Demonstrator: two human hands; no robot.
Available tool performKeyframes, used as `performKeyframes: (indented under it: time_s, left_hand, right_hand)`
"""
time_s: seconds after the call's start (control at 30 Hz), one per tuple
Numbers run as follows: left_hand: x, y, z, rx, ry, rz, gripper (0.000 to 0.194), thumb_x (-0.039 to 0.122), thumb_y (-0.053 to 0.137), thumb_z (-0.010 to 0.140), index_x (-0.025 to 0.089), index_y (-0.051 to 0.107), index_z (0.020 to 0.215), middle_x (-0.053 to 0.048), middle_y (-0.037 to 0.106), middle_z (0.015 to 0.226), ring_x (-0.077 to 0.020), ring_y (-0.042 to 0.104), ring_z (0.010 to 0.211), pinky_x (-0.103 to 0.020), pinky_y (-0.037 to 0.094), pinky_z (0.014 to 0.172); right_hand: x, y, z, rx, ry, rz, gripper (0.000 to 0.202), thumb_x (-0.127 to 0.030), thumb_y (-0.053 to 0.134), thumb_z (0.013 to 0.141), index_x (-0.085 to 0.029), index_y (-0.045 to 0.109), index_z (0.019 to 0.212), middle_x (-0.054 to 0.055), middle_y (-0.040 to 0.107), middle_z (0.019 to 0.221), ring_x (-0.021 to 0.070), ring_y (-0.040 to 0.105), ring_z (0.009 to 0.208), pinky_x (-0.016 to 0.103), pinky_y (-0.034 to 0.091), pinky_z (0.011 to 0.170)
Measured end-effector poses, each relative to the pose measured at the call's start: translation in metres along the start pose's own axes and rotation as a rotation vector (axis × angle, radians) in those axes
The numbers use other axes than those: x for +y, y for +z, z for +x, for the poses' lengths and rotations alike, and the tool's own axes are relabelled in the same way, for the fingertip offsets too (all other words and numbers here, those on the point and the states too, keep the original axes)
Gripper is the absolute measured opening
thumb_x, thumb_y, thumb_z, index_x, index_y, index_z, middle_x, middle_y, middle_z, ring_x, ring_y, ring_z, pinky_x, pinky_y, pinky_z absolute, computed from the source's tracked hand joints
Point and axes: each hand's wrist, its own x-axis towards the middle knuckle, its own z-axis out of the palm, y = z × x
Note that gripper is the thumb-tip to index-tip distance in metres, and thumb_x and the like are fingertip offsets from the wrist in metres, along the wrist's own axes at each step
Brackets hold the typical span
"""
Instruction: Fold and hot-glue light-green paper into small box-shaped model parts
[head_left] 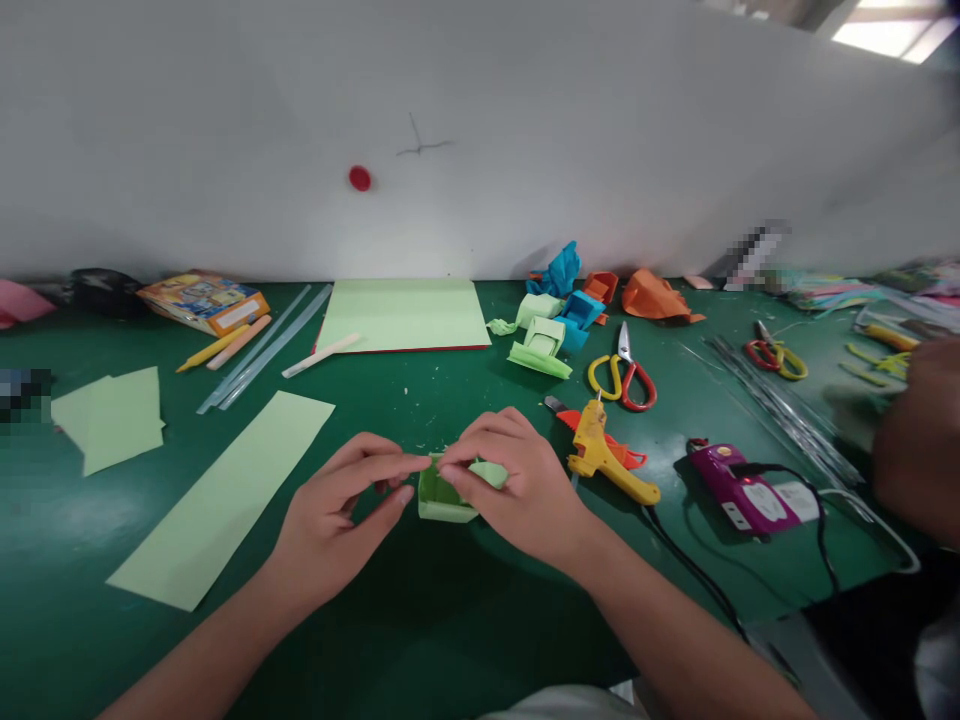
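A small light-green folded paper box (448,512) sits on the green table in front of me, its hollow side up. My right hand (521,485) reaches over it from the right, thumb and forefinger pinched together at its far left rim and hiding part of the inside. On the left, my left hand (341,515) has its thumb and forefinger stretched out and apart. That forefinger's tip is at the box's far left corner, and the other fingers curl inward. Whether the tip touches the paper is hard to tell.
Right of the box lie a yellow glue gun (600,455), red-yellow scissors (624,370) and a purple device (750,490) with cords. Folded paper pieces (546,335) sit behind. Green paper strip (225,500) and glue sticks (262,350) lie left. Another person's hand (919,440) is at far right.
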Motion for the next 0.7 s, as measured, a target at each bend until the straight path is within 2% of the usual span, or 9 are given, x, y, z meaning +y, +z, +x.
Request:
performKeyframes:
  time_s: [0.33,0.5,0.7]
  left_hand:
    - [0.007,-0.004,0.004,0.013,-0.001,0.026,0.019,0.024,0.062,0.093,0.028,0.078,0.101,-0.003,0.066,0.094,-0.013,0.064,0.076,-0.02,0.05,0.057]
    - [0.006,-0.005,0.004,0.009,0.011,0.028,0.02,0.022,0.062,0.093,0.03,0.078,0.104,-0.002,0.066,0.095,-0.0126,0.064,0.078,-0.019,0.05,0.058]
    - [0.003,-0.003,-0.001,-0.009,0.045,0.042,0.03,0.019,0.061,0.094,0.034,0.076,0.115,-0.001,0.065,0.099,-0.0114,0.063,0.077,-0.019,0.052,0.062]
  right_hand:
    - [-0.001,-0.004,0.001,0.031,0.024,0.006,0.011,-0.017,0.067,0.093,-0.024,0.071,0.085,0.0,0.072,0.084,0.0177,0.064,0.083,0.037,0.046,0.084]
    - [-0.001,-0.001,0.0,0.028,0.018,0.019,0.009,-0.017,0.068,0.092,-0.023,0.072,0.087,0.0,0.073,0.085,0.0171,0.065,0.084,0.036,0.045,0.086]
    - [-0.002,0.006,-0.003,0.043,0.036,0.01,0.007,-0.018,0.068,0.091,-0.023,0.072,0.089,0.001,0.072,0.085,0.018,0.065,0.083,0.037,0.046,0.085]
